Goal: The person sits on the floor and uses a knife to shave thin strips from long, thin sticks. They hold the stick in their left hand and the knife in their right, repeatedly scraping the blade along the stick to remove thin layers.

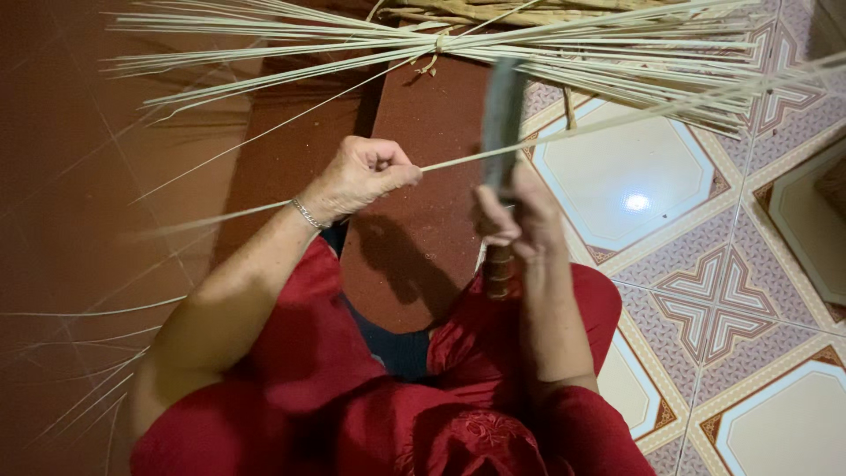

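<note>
My left hand [363,174], with a thin bracelet at the wrist, is closed on a long pale bamboo strip [608,123] that runs from lower left up to the right edge. My right hand [515,216] grips the wooden handle of a knife [502,115]; its dark blade points away from me and lies against the strip just right of my left hand. I sit in red clothes, knees apart, over a dark red board [423,220].
A tied bundle of several pale strips [529,48] fans across the top. Loose strips [79,388] lie on the red floor at the left. Patterned tiles [714,300] cover the floor at the right.
</note>
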